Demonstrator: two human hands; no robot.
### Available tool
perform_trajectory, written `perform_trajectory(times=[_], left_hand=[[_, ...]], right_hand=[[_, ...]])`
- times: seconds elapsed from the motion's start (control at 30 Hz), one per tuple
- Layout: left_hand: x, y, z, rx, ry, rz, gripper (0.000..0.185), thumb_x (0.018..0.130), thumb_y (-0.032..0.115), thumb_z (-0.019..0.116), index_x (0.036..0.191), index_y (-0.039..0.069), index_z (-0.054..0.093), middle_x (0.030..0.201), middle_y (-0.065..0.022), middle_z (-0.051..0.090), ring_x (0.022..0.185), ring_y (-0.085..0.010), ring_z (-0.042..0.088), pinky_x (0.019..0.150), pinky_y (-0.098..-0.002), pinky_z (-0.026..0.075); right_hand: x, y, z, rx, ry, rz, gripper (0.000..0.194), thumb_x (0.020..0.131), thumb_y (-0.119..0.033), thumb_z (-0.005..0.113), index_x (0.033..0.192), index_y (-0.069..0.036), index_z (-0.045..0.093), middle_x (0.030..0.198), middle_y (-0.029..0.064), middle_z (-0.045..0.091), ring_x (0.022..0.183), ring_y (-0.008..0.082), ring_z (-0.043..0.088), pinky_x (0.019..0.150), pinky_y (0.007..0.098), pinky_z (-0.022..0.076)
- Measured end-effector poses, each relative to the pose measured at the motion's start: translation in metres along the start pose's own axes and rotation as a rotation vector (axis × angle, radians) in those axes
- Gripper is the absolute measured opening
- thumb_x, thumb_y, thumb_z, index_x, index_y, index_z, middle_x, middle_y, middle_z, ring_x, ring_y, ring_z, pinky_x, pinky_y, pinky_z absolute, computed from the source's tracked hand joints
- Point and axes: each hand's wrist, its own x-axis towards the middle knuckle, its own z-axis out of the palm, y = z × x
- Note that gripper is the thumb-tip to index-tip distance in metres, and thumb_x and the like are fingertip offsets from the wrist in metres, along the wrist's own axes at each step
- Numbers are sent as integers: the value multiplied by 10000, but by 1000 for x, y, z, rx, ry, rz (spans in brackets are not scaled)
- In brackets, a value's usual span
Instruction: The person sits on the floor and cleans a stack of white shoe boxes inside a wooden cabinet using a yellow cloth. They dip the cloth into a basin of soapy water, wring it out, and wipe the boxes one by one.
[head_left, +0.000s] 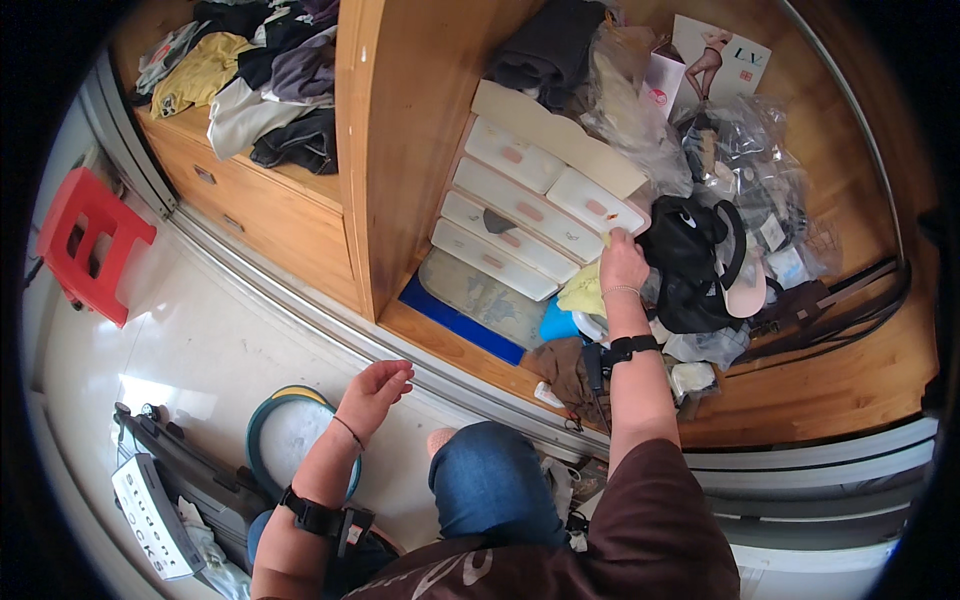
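My right hand (624, 266) is closed on a pale yellow-green cloth (583, 292), at the right edge of a small white plastic drawer unit (525, 202). Part of the cloth shows above my fingers and the rest hangs below the hand. Close by on the right lies a black bag (679, 240) with a pale pink cap brim (745, 291) against it. My left hand (377, 394) hovers over the floor by the wardrobe's sliding track, holding nothing, its fingers loosely bent. A basin (289, 442) of cloudy water stands below it.
Clear plastic bags (757, 165) and a hosiery packet (716, 60) crowd the wardrobe's back right. A brown cloth (562, 367) lies at its front edge. Beyond the upright partition (360, 150) are piled clothes (262, 82). A red stool (94, 247) and a dark suitcase (195, 465) stand left.
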Motion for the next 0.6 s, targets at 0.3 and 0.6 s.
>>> perform_trajectory(times=[0.3,0.6], left_hand=[[-1,1,-1,-48,5,11,285,909,178,542,1131,0,549,1004,-64,622,893,-129,581,796,-247,452],[0,-2,-13,6,3,63,300,927,224,513,1152,27,540,1030,-51,612,926,-139,589,778,-244,449]], right_hand=[[9,-46,-3,259,-124,97,231,780,-212,589,990,-115,579,907,118,628,803,334,616,670,433,497],[44,-100,1,164,92,-355,248,723,-112,595,970,-129,580,917,65,617,830,268,590,641,411,497]])
